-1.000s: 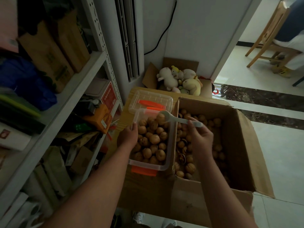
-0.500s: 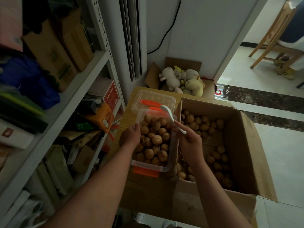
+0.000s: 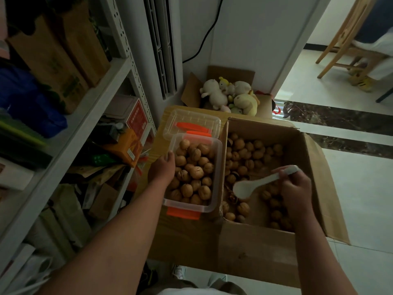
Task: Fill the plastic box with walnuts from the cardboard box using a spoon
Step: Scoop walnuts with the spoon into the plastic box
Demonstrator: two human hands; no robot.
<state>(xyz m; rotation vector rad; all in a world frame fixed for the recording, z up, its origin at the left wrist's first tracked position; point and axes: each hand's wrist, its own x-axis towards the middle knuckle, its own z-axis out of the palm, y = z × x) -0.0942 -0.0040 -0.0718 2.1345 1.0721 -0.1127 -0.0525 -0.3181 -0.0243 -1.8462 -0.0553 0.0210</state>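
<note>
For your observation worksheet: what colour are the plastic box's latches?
The latches are orange, clearest in head view.

You get one view only, from the wide-angle camera on your head: it looks forward and steeply down, close above the cardboard box (image 3: 308, 158) and the plastic box (image 3: 217, 167) beside it, with shelving (image 3: 102, 86) along the left edge and floor (image 3: 361, 188) at right

walnuts (image 3: 196, 172) heap the plastic box (image 3: 191, 207) to its rim; the left hand (image 3: 162, 170) holds its left wall. the cardboard box (image 3: 261, 126) stands open on top, right hand (image 3: 297, 190) and spoon (image 3: 244, 189) inside. a shelf (image 3: 100, 86) crowds the left.
</note>
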